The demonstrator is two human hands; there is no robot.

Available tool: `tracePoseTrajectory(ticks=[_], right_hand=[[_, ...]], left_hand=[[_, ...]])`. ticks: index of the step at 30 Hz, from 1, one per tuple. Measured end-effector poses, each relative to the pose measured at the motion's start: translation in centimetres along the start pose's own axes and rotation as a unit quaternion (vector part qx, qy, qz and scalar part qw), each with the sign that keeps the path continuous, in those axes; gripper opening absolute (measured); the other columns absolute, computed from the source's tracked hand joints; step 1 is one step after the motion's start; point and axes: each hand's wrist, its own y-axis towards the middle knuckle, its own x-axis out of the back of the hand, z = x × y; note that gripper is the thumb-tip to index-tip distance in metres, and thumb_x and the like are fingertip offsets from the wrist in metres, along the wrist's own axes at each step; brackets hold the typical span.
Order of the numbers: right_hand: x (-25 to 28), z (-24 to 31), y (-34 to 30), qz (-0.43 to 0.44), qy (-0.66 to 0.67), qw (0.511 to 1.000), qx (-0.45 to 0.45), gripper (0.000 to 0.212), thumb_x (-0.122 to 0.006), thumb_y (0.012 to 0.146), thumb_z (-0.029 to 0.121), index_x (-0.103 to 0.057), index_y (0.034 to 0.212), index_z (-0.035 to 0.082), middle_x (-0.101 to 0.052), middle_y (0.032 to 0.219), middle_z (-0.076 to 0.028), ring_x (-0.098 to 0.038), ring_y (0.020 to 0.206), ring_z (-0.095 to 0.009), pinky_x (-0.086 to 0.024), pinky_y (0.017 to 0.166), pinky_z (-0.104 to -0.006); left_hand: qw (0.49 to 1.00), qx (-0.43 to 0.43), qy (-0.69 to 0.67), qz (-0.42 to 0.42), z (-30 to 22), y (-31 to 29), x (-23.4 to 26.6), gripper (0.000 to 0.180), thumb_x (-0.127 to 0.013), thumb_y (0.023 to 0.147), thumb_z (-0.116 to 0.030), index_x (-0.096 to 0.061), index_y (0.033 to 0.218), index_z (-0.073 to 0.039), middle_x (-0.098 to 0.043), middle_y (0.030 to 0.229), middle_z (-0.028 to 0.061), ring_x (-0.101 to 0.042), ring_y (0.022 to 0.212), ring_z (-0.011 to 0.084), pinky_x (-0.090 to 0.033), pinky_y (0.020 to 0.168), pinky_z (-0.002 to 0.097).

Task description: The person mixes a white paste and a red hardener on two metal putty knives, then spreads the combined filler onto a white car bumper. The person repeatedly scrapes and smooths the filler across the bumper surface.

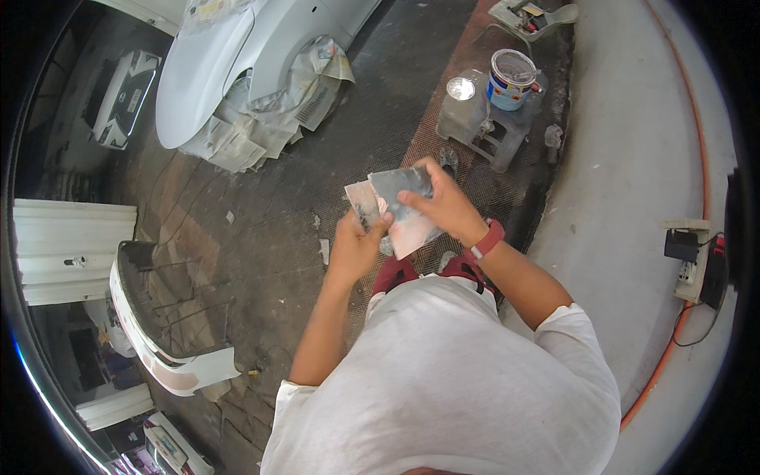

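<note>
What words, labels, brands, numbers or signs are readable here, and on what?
None is legible enough to quote.
Newspaper sheets: print too small.
Blue-and-white bucket: label too blurred.
Far white car: plate too small.
Held flat pieces: no readable text.

Fisheye head view, steeply downward, close above white shirt [451, 364].

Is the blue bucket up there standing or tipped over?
Upright: the bucket sits base-down on the grey stool, its round rim facing up.
</note>
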Motion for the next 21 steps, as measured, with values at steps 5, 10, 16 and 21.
tracePoseTrajectory(ticks=[5,10,16,21], right_hand=[[-1.2,-1.2,2.4,-0.144,0.156,0.977,-0.012,0.044,-0.081,0.093,0.019,-0.054,0.125,0.006,-0.065,0.11,-0.006,-0.061,0.1,-0.013,-0.055,0.087,-0.0325],[-3.1,1.3,2.2,-0.007,-0.008,0.998,0.055,0.051,-0.083,0.09,0.025,-0.054,0.125,0.004,-0.07,0.102,-0.012,-0.066,0.093,-0.02,-0.054,0.082,-0.0379],[-2.5,4.4,3.0,0.09,-0.132,0.973,0.168,0.046,-0.084,0.088,0.021,-0.058,0.123,0.007,-0.074,0.093,-0.01,-0.072,0.085,-0.02,-0.056,0.078,-0.0386],[1.3,2.2,4.7,-0.066,0.031,0.997,0.005,0.038,-0.084,0.089,0.017,-0.064,0.117,0.002,-0.076,0.1,-0.01,-0.074,0.086,-0.017,-0.059,0.071,-0.0318]], left_hand=[[0.997,-0.029,-0.042,-0.05,-1.0,-0.3,-0.1,0.03,-0.071,0.102,-0.018,-0.068,0.122,0.003,-0.076,0.11,0.0102,-0.068,0.101,0.0159,-0.054,0.09,0.0334],[0.997,0.068,-0.023,0.037,-0.7,-1.5,1.2,0.029,-0.072,0.101,-0.018,-0.069,0.12,0.004,-0.075,0.11,0.0096,-0.068,0.1,0.0165,-0.053,0.091,0.0331],[0.986,0.117,-0.094,0.067,2.8,-3.3,1.9,0.034,-0.075,0.098,-0.017,-0.066,0.124,0.003,-0.075,0.113,0.0083,-0.069,0.102,0.0163,-0.053,0.094,0.0328],[0.958,0.158,-0.224,-0.083,4.0,-4.6,4.3,0.039,-0.075,0.095,-0.014,-0.063,0.126,0.006,-0.073,0.115,0.0141,-0.072,0.103,0.0216,-0.056,0.094,0.0368]])
